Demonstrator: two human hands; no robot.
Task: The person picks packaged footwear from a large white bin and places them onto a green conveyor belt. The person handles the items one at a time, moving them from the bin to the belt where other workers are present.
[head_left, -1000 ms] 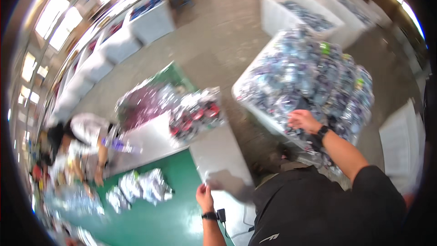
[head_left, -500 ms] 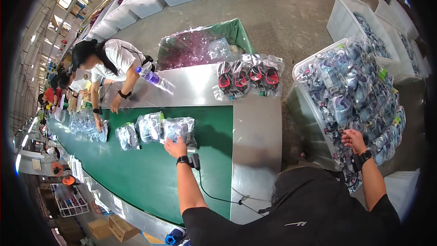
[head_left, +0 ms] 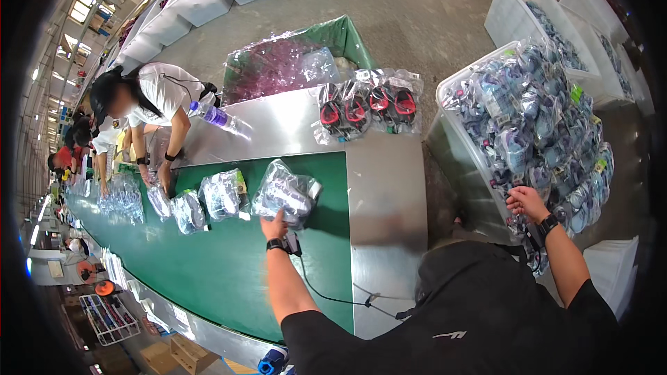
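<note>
Bagged shoes [head_left: 286, 196] at left hand [head_left: 274, 226] have shifted clear of neighbouring bag [head_left: 222, 196]; grip unclear. Right hand [head_left: 526, 203] curled, hold unclear. Guiding flat and lightly probably works best.

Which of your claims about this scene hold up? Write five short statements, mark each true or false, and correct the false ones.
1. The left hand touches a clear bag of shoes. True.
2. The right hand is over the green surface. False: it is by the pale bin piled with bagged shoes, on the right.
3. The red-and-black shoes are in clear bags. True.
4. Those red-and-black shoes lie on the floor. False: they lie on the metal tabletop.
5. The nearest co-worker wears a white shirt. True.
</note>
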